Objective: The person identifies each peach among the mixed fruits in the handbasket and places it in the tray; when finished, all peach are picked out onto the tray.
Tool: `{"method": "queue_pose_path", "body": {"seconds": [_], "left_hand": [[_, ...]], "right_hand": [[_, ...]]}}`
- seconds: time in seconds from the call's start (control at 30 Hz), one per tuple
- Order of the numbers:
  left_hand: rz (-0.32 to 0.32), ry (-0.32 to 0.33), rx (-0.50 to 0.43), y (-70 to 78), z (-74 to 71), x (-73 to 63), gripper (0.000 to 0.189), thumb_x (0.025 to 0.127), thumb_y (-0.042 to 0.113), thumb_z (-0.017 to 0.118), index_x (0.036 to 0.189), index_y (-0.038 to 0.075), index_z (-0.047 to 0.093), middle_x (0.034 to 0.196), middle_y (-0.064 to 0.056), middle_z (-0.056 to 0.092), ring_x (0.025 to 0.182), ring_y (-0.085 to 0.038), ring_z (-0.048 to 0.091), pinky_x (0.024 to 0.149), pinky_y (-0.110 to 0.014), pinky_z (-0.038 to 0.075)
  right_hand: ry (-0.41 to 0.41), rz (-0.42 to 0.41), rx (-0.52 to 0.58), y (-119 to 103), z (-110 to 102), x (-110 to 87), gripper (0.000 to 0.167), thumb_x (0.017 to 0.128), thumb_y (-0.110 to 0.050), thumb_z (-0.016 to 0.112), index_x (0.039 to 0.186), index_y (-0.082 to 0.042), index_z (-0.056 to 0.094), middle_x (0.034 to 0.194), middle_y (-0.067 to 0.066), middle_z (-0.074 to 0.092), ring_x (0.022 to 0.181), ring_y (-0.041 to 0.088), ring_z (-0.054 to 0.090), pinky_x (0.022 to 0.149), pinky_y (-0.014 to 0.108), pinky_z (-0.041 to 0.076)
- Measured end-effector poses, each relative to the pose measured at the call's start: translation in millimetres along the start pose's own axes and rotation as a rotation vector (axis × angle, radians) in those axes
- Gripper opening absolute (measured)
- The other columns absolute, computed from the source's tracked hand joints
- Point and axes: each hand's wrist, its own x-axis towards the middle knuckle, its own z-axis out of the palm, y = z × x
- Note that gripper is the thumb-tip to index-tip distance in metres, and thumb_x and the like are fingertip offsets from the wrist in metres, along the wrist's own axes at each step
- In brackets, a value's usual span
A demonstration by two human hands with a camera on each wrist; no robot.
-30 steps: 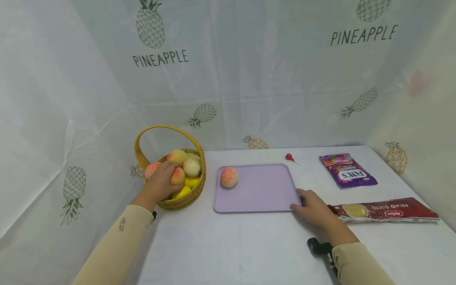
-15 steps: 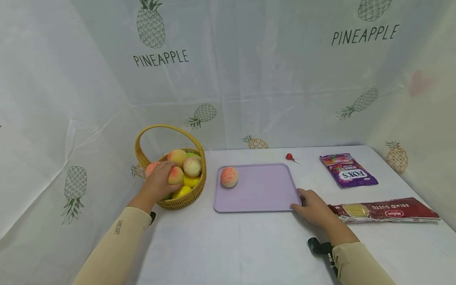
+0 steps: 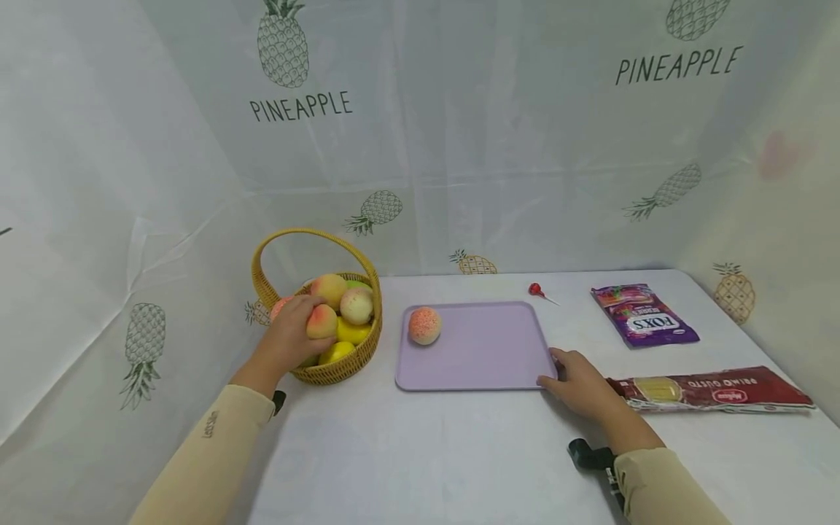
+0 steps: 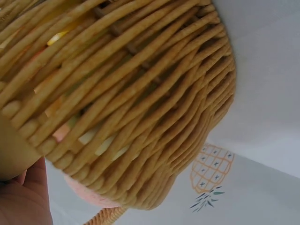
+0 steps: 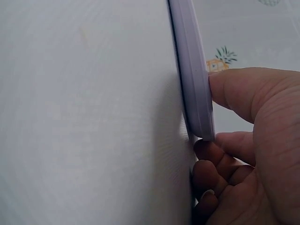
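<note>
In the head view my left hand (image 3: 284,337) reaches over the front left of a wicker basket (image 3: 337,374) with a tall handle and grips a yellow-and-red peach (image 3: 322,321). The left wrist view shows the basket's woven side (image 4: 140,98), with the hand (image 4: 26,201) and part of the peach (image 4: 16,150) at the lower left edge. My right hand (image 3: 580,386) holds the front right corner of a lilac tray (image 3: 472,364). Up close, the thumb of the right hand (image 5: 262,154) touches the tray's rim (image 5: 194,79). A speckled pink peach (image 3: 424,325) lies on the tray.
More fruit fills the basket, including a pale peach (image 3: 356,305) and a yellow fruit (image 3: 337,353). Right of the tray lie a purple sweets bag (image 3: 646,317) and a long red pasta packet (image 3: 715,389). A small red-headed item (image 3: 536,289) lies behind it.
My left hand has shifted slightly left with the peach, away from the yellow fruit beneath. The right hand and tray stay put; the head view has turned slightly.
</note>
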Motion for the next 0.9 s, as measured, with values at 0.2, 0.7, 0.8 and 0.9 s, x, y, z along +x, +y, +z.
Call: {"method": "queue_pose_path", "body": {"seconds": [0.2,0.7,0.8,0.9], "left_hand": [[0.017,0.016,-0.009,5.0,-4.9,-3.7,0.069,0.076,0.029,0.090,0.133,0.009,0.055,0.137,-0.011,0.056,0.123,-0.029,0.052,0.103,-0.052,0.049],[0.068,0.019,-0.060,32.5,-9.0,-6.9,0.065,0.074,0.027,0.091,0.129,0.014,0.057,0.132,-0.007,0.056,0.114,-0.026,0.054,0.094,-0.051,0.053],[0.085,0.021,-0.066,35.8,-7.5,-5.9,0.066,0.074,0.026,0.092,0.130,0.014,0.058,0.130,-0.006,0.057,0.112,-0.025,0.055,0.093,-0.048,0.052],[0.096,0.024,-0.073,39.1,-6.7,-5.3,0.067,0.074,0.026,0.092,0.131,0.013,0.058,0.129,-0.005,0.058,0.114,-0.024,0.055,0.094,-0.047,0.052]], "right_hand": [[-0.003,-0.002,-0.004,-1,0,0.5,0.081,0.097,-0.036,0.070,0.151,0.013,0.036,0.141,0.037,0.049,0.133,0.052,0.048,0.110,0.066,0.040],[-0.010,0.004,-0.001,-3,-1,-1.4,0.081,0.097,-0.037,0.069,0.151,0.013,0.035,0.141,0.038,0.048,0.134,0.053,0.046,0.111,0.066,0.039],[-0.011,0.006,-0.001,-3,-1,-1.4,0.081,0.097,-0.036,0.069,0.151,0.013,0.035,0.141,0.038,0.048,0.134,0.053,0.047,0.111,0.066,0.039],[-0.008,0.000,-0.001,-2,-1,-1.3,0.081,0.097,-0.035,0.069,0.151,0.014,0.035,0.139,0.037,0.049,0.132,0.053,0.048,0.110,0.066,0.039]]}}
